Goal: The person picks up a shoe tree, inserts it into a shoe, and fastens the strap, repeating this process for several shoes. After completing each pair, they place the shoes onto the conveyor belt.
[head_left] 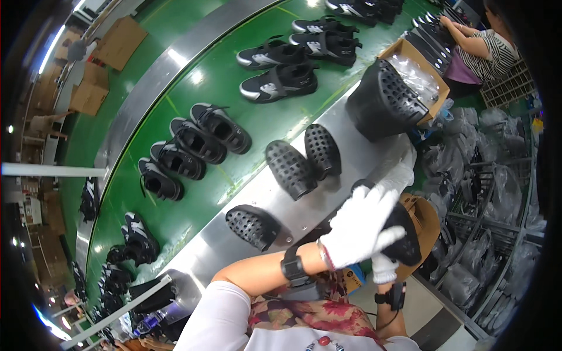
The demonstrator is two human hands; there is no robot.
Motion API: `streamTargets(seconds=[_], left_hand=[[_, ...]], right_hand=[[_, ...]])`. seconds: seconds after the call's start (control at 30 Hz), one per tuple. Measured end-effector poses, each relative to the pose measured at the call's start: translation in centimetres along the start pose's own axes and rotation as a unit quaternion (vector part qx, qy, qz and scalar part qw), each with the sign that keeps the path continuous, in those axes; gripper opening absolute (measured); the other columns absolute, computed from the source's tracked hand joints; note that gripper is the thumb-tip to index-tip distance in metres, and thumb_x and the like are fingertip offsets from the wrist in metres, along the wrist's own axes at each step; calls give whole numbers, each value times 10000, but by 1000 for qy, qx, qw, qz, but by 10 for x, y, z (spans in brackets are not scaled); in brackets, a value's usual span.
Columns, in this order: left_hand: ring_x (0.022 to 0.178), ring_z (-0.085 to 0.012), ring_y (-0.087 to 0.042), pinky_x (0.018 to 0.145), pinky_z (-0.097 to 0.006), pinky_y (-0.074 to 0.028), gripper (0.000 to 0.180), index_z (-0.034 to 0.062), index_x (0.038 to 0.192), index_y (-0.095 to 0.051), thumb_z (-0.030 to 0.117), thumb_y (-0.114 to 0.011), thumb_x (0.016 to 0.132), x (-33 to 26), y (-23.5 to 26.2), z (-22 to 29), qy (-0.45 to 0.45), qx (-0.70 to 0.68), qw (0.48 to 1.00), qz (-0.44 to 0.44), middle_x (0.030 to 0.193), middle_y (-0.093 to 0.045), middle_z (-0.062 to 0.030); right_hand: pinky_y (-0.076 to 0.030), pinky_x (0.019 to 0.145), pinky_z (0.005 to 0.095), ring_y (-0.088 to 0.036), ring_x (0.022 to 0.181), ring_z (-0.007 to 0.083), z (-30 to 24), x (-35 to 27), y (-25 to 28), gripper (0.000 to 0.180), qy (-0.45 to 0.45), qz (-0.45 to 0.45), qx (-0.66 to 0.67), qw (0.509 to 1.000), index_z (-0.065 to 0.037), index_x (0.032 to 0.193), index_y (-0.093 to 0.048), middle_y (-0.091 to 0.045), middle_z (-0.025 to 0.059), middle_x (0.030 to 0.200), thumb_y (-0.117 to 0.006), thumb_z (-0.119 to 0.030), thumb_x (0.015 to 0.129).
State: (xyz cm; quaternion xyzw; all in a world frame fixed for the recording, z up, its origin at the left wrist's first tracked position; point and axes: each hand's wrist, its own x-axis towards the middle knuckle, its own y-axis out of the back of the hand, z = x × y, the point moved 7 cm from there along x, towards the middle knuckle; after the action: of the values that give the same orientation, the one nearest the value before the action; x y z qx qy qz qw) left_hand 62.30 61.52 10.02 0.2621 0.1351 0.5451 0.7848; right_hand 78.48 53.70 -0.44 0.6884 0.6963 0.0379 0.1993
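Observation:
Both my hands wear white gloves and are close together in front of me, at a black shoe (403, 238). My left hand (356, 227) lies across the shoe, its thumb stretched over the dark upper and its fingers pointing away from me. Below it, my right hand (383, 268) is against the near side of the shoe, with its fingers hidden. On the metal ledge (202, 260) beyond my hands lie three black perforated plastic shoe forms: a long one (290, 168), a narrower one (323, 151) and one nearer me (253, 227).
A black bin (374, 105) stands on the ledge beside a cardboard box (442, 96) of clear plastic. Several black-and-grey shoes (278, 82) stand on the green conveyor (193, 88). A wire rack (474, 234) holds bagged shoes at right. A co-worker (483, 50) handles shoes at far right.

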Motion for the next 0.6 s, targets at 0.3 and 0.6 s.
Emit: streamTargets(seconds=[0.3,0.6], left_hand=[[951,-372,-631,908,-438,-492,554,45,1183,-648,382,-794,769,-193,161,-4,-48,74,974,208,1094,-669,-169],[1207,-318,-550,1063,-391,-422,544,11,1356,-546,179,-707,864,-477,173,-153,281,-80,859,419,1298,-564,-177]], right_hand=[[-477,1018,352,-631,1154,261,-125,-85,-133,456,226,-252,-43,940,-96,1287,-633,-671,133,1230,-752,-192,858],[-542,915,364,-681,1037,293,-15,-180,-379,561,67,-438,29,896,-75,1286,-598,-702,153,1110,-792,-209,777]])
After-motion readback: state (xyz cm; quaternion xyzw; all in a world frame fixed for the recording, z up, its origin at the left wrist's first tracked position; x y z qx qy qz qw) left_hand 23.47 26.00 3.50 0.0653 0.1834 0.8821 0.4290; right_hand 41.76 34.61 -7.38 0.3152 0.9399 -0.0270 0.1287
